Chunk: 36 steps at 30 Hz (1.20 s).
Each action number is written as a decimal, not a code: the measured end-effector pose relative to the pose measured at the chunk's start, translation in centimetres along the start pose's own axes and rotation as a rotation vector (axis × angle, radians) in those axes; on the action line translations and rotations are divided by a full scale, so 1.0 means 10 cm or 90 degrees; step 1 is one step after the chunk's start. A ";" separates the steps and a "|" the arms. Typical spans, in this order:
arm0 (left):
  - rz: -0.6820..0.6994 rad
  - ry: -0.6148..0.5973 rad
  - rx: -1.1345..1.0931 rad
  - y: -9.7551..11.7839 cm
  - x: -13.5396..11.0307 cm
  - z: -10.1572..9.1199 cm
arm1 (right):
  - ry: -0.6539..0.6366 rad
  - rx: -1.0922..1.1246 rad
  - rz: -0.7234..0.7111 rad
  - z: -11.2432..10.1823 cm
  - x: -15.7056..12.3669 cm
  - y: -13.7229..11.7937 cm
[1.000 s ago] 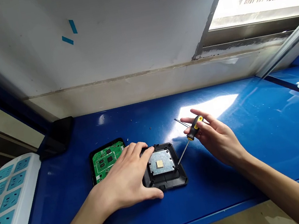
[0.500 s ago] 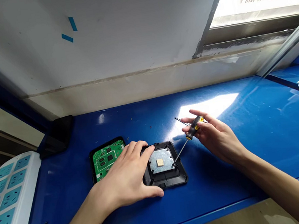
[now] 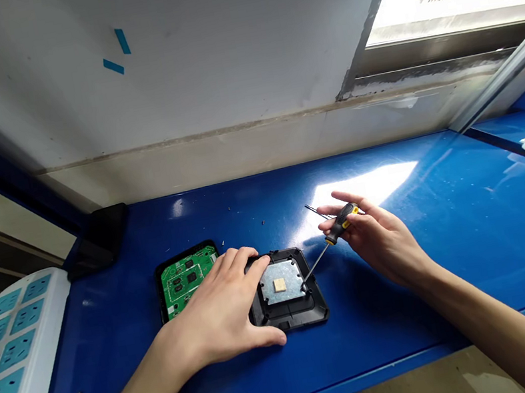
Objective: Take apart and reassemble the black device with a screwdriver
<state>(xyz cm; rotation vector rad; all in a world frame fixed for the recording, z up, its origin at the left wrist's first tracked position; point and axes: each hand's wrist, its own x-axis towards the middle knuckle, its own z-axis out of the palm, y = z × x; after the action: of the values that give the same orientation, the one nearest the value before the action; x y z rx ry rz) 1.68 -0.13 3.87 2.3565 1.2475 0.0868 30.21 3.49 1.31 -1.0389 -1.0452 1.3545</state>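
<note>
My left hand [image 3: 217, 302] braces a black plastic housing half [image 3: 304, 316], with the thumb at its near edge and the fingers over its left side. A silvery metal plate [image 3: 287, 272] with a small beige square pad [image 3: 279, 285] sits inside the housing. In my right hand [image 3: 375, 231] is a screwdriver [image 3: 341, 223] with a black and yellow handle. Its tilted shaft reaches down to the plate's right near corner; the tip's exact seat is too small to tell. A thin dark pointed tool [image 3: 314, 210] shows beyond my right fingers; whether they hold it, I cannot tell.
Partly behind my left hand lies a green circuit board [image 3: 188, 277] in a black shell. A white power strip [image 3: 29, 373] with teal sockets stands at the left. Small dark bits [image 3: 262, 222] lie on the blue table [image 3: 454, 244]. A wall rises at the back.
The view has shifted very slightly. Both hands keep their places, and the screwdriver stays at the same corner of the metal plate.
</note>
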 end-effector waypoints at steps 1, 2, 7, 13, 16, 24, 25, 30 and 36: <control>0.000 0.001 0.000 0.00 0.00 0.00 | -0.001 -0.001 0.000 0.00 0.00 0.00; -0.001 0.001 -0.001 0.00 0.00 0.00 | -0.002 -0.002 -0.001 0.00 0.00 0.00; 0.000 0.004 -0.007 -0.01 0.00 0.00 | -0.005 -0.001 -0.011 -0.01 -0.01 -0.01; 0.002 0.006 -0.006 -0.01 0.00 0.00 | -0.002 0.005 -0.010 0.00 -0.01 -0.03; 0.000 -0.001 -0.001 0.00 0.00 0.00 | 0.002 0.013 -0.005 0.00 -0.01 -0.04; 0.002 0.001 -0.004 -0.01 -0.01 0.00 | 0.019 0.040 0.005 0.00 0.00 -0.03; 0.003 0.004 -0.004 -0.01 -0.01 0.01 | 0.020 0.039 0.003 0.00 0.00 -0.03; 0.007 0.021 -0.016 -0.02 -0.01 0.02 | 0.020 0.026 0.005 0.01 0.00 -0.02; 0.019 0.028 -0.022 -0.04 -0.01 0.03 | 0.039 -0.018 -0.034 -0.03 0.01 -0.03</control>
<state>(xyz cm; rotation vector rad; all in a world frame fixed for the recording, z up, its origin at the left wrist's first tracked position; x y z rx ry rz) 1.34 -0.15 3.43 2.3549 1.2217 0.1694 30.53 3.59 1.57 -1.0591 -1.0426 1.2607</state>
